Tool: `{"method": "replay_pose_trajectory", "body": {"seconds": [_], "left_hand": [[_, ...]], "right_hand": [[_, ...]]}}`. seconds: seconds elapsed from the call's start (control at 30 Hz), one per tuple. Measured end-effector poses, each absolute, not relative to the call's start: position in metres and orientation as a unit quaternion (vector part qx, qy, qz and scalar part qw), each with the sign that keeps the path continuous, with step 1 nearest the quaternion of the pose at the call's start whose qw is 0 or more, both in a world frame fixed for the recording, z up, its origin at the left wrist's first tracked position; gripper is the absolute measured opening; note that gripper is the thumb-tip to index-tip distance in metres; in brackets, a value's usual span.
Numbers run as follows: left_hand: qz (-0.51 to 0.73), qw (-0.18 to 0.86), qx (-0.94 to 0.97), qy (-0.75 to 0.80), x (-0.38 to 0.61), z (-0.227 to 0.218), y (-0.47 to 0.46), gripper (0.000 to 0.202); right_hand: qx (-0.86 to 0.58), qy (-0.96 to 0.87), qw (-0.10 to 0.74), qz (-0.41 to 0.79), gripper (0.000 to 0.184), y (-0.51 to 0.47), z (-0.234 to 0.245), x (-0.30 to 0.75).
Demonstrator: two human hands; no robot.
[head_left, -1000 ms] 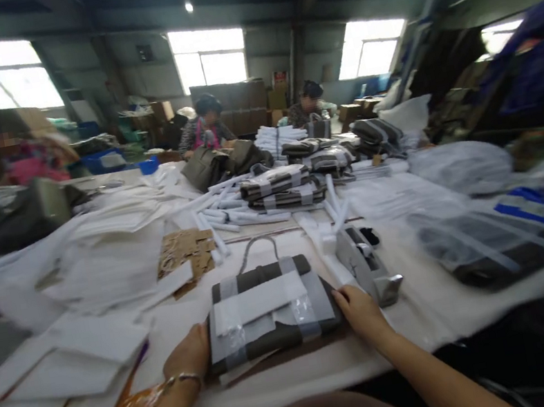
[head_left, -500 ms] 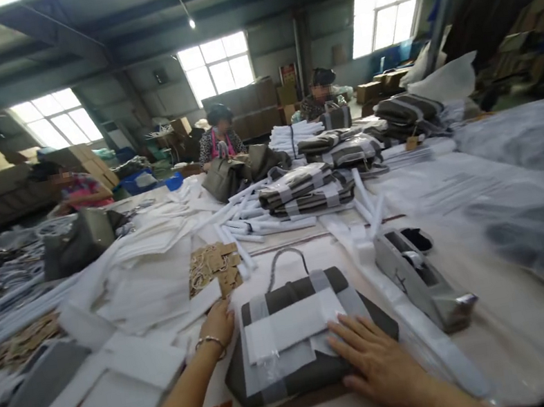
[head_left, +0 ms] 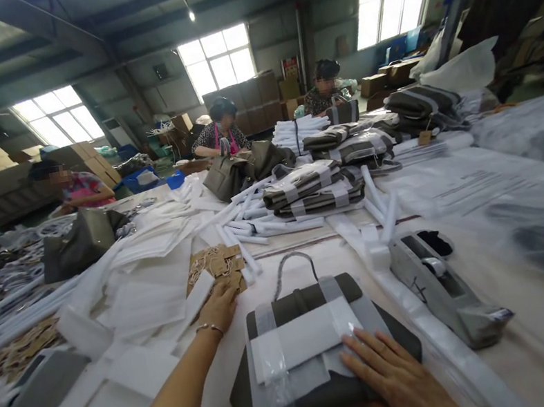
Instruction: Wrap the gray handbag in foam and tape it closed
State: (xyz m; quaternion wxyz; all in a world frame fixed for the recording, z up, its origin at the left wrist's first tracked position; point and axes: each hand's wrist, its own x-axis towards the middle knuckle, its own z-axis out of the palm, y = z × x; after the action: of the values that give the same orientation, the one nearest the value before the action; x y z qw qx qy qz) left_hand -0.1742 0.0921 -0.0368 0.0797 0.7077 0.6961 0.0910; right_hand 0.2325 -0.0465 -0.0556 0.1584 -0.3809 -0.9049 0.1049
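I see my right hand (head_left: 395, 378) lying flat with the fingers spread, its grip released and grasping nothing, pressed on the near right corner of the dark grey handbag wrapped in white foam sheet and clear tape (head_left: 313, 350). That bag lies flat on the white tabletop (head_left: 540, 352) straight in front of me, at about 6 o'clock in the view, with its thin looped handle pointing toward 12 o'clock. My left hand (head_left: 221, 305) is stretched out at about 10 o'clock from the bag, palm down, fingertips touching the pile of brown cardboard tags (head_left: 217, 264); I cannot tell whether its grip has closed on a tag. A silver bracelet sits on that wrist. Just beside the bag at 3 o'clock stands the grey metal tape dispenser (head_left: 443, 292), with a long strip of white foam (head_left: 432, 336) lying between the two. White foam sheets (head_left: 146, 296) are spread at 9 o'clock. Farther off toward 12 o'clock lies a stack of wrapped grey bags (head_left: 314, 189), with rolled white foam tubes (head_left: 249, 225) just beside it. Three other people are at work on the far side.
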Motion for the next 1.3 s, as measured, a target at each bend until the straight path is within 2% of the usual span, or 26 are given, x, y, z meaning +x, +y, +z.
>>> {"method": "replay_pose_trajectory", "body": {"seconds": [0.1,0.2,0.37,0.57,0.77,0.87,0.97,1.1,1.3], "left_hand": [[0.114,0.108,0.703,0.694,-0.172,-0.038,0.087,0.021],[0.168,0.134,0.680,0.701,-0.168,-0.029,0.087,0.016],[0.305,0.173,0.591,0.726,-0.167,0.024,0.097,0.030],[0.435,0.301,0.506,0.681,-0.161,0.095,0.099,0.030],[0.502,0.479,0.442,0.568,-0.130,0.117,0.087,0.024],[0.529,0.548,0.382,0.524,-0.119,0.110,0.087,0.020],[0.525,0.588,0.333,0.517,-0.113,0.088,0.098,0.018],[0.454,0.588,0.342,0.576,-0.107,0.045,0.120,0.014],[0.294,0.614,0.415,0.603,-0.086,-0.024,0.144,0.020]], "right_hand": [[-0.388,-0.905,0.144,0.101,0.082,-0.047,-0.054,0.232],[-0.393,-0.902,0.134,0.116,0.079,-0.047,-0.049,0.232],[-0.396,-0.888,0.139,0.188,0.064,-0.048,-0.030,0.235],[-0.432,-0.827,0.237,0.270,0.041,-0.035,0.019,0.227],[-0.377,-0.780,0.316,0.386,0.025,0.011,0.067,0.196],[-0.404,-0.760,0.301,0.411,0.025,0.041,0.060,0.176],[-0.470,-0.759,0.222,0.392,0.031,0.072,0.037,0.153],[-0.538,-0.768,0.116,0.329,0.039,0.109,0.008,0.124],[-0.551,-0.767,0.081,0.319,0.052,0.146,-0.017,0.092]]}}
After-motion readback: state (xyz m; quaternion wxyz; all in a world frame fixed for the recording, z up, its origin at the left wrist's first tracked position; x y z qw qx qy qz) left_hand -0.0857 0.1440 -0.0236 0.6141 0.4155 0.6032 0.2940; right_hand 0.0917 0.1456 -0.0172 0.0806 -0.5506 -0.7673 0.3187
